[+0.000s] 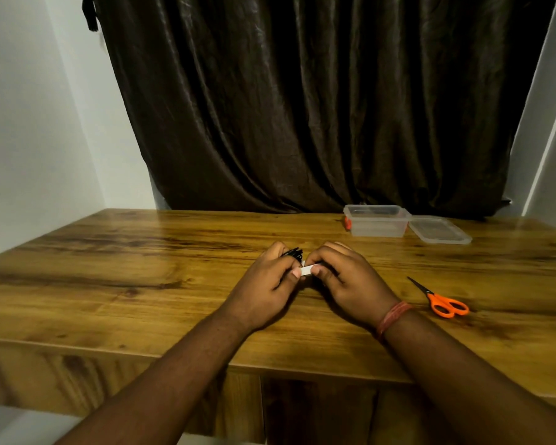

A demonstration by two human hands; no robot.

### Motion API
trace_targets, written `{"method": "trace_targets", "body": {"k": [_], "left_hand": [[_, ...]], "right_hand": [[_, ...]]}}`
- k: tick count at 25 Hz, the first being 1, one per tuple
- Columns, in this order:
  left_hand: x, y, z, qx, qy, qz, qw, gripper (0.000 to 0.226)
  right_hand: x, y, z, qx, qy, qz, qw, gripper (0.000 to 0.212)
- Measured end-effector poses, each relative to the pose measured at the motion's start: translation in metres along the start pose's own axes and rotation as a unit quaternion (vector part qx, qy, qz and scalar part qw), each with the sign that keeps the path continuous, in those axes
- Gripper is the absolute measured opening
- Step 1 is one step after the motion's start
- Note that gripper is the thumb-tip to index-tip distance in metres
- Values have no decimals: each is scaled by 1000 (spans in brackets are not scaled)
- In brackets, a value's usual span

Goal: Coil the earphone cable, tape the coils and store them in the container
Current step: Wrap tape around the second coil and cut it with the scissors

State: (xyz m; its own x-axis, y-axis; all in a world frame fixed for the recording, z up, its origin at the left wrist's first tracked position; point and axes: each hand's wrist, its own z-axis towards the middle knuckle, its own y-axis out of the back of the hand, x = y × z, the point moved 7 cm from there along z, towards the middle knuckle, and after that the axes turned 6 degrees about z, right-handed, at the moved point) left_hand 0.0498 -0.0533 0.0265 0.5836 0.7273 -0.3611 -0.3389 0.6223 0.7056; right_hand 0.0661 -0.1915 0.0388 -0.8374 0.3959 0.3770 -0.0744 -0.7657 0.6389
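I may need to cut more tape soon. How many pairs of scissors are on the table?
1. The orange-handled scissors lie on the wooden table, to the right of the right hand. None other shows.

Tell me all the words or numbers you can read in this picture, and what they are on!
There are none to read.
Container and its lid: clear plastic, no label showing.
Scissors: orange handles, no brand visible.
White tape pinched between the hands: blank.
Table and curtain: no writing.
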Motion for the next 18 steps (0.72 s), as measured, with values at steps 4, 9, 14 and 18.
{"method": "trace_targets", "body": {"k": [4, 9, 14, 18], "left_hand": [[2, 1, -1, 0, 5, -31, 1000, 21], [5, 0, -2, 1, 17, -21, 1000, 21], [4, 0, -2, -1, 7, -17, 1000, 18], [12, 5, -1, -34, 29, -24, 999, 21]], "right_hand": [[-4, 4, 0, -18, -23, 28, 999, 12], [-9, 8, -2, -44, -47, 71, 995, 16], [-3, -3, 0, 4, -18, 15, 1000, 8], [-1, -2, 1, -14, -13, -25, 1000, 7]]}}
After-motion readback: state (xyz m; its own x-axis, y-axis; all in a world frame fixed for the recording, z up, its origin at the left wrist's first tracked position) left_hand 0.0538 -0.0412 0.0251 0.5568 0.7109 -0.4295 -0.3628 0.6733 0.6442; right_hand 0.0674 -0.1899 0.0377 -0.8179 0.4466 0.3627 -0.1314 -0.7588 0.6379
